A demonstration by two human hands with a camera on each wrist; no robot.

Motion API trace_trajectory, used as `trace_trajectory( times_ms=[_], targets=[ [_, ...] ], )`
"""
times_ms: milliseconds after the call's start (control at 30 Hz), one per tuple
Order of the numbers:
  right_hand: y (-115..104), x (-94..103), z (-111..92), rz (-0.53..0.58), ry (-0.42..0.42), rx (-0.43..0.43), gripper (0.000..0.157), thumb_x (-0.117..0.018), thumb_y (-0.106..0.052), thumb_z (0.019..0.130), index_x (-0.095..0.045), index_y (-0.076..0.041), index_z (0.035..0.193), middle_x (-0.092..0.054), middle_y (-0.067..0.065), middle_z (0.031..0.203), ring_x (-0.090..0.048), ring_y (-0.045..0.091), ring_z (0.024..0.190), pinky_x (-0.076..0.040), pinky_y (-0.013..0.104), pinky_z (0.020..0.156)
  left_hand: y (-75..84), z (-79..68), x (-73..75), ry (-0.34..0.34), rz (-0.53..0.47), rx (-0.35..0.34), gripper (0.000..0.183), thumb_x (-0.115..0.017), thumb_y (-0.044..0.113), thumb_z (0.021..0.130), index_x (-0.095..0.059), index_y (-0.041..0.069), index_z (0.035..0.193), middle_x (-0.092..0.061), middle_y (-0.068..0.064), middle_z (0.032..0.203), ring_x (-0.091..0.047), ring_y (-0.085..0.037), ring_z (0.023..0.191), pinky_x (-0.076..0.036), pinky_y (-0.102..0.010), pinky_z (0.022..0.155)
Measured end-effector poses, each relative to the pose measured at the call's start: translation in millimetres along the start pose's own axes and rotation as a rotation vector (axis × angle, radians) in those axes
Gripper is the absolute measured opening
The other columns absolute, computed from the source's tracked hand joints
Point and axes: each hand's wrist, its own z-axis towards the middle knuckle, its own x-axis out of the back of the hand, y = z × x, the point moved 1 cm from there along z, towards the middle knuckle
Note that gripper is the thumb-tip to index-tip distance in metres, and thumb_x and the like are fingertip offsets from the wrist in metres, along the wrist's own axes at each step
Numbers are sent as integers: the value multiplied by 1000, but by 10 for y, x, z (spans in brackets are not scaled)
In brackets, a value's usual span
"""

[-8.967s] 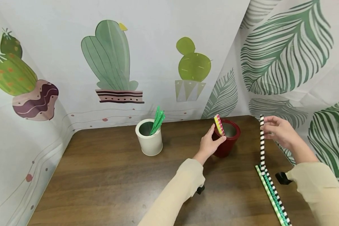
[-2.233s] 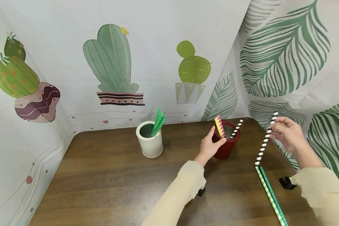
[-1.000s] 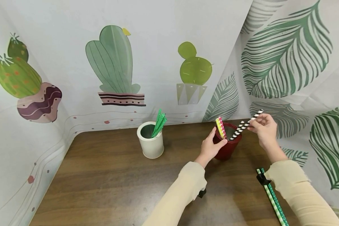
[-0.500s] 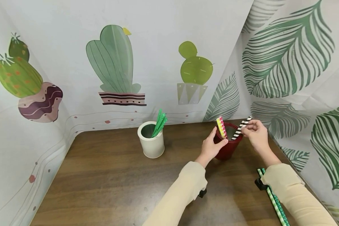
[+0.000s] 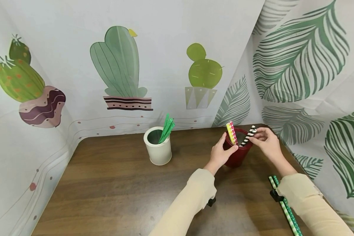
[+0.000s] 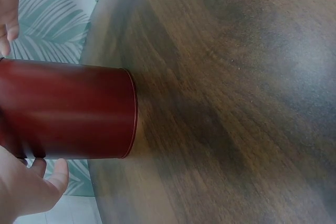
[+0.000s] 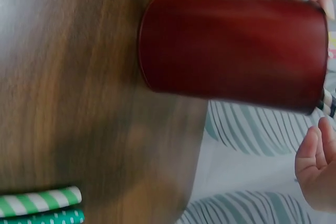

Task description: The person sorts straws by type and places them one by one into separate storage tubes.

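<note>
In the head view my left hand grips the side of a dark red canister, thumb in front and fingers round the far side. Yellow-patterned straws and pink dotted straws lean inside it at the left. Black-and-white striped paper straws lean at its right side, overlapping each other. My right hand is at the right rim, its fingertips right beside the striped straws' upper ends. The right wrist view shows a small gap between these fingers and the striped straws.
A cream canister with green strips in it stands to the left. A light-green striped straw and a teal dotted straw lie under my right sleeve. Printed cloth hangs behind the table.
My right hand picked up a second black-and-white striped straw from the table, carried it left and lowered it into the red canister beside the first. My left hand stayed on the canister.
</note>
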Motion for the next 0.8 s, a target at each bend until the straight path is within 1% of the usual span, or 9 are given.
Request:
trace_trajectory(
  times_ms=[133,200,267,467,600,667,733,800],
  targets=[
    [1,138,-33,60,-52,-13,29,-65,-12,78,-49,-18,101,-52,-23,75,-49,-7,65,-43,14,52,-1,-2,-2,3,-4,1,70,-61,48,77,-28,35,137,-41,9,136,-42,-17,122,-39,-38,96],
    [15,211,-56,82,-77,-18,31,-65,-12,79,-46,-27,99,-53,-22,77,-49,-7,65,-45,16,50,-8,0,-2,6,-4,5,69,-61,49,77,-29,37,137,-42,9,135,-42,-17,122,-39,-38,96],
    [34,279,-84,93,-92,-22,33,-64,-11,79,-45,-32,97,-53,-22,78,-50,-7,65,-45,17,50,-12,0,-1,5,-9,4,69,-61,49,77,-29,37,137,-42,9,136,-42,-17,122,-38,-38,96],
    [130,471,-178,106,-121,-40,32,-62,-11,81,-46,-33,98,-53,-22,80,-51,-7,66,-46,18,50,-20,1,-9,7,-6,1,69,-61,49,76,-29,36,137,-41,10,136,-41,-15,123,-38,-37,97],
    [237,595,-241,84,-148,-64,30,-61,-12,82,-46,-33,97,-52,-22,80,-51,-7,66,-48,20,52,-15,0,-11,8,-4,-3,69,-61,49,76,-28,38,136,-40,11,136,-41,-14,123,-38,-37,97],
    [297,657,-280,67,-171,-84,30,-61,-13,82,-45,-34,97,-51,-23,80,-51,-7,67,-48,21,53,-15,3,-14,8,-7,-6,69,-61,48,77,-29,37,137,-41,11,136,-41,-14,123,-38,-37,97],
    [399,711,-311,67,-193,-107,28,-61,-14,82,-46,-32,97,-51,-24,80,-52,-6,67,-49,22,53,-16,6,-14,10,-8,-12,70,-61,48,77,-30,34,137,-41,10,136,-42,-14,122,-38,-37,96],
    [582,757,-328,57,-220,-135,26,-61,-17,83,-46,-29,99,-51,-24,81,-54,-5,68,-50,24,54,-14,4,-13,10,-10,-18,70,-61,48,77,-30,32,138,-41,9,136,-42,-15,122,-39,-37,96]
  ],
)
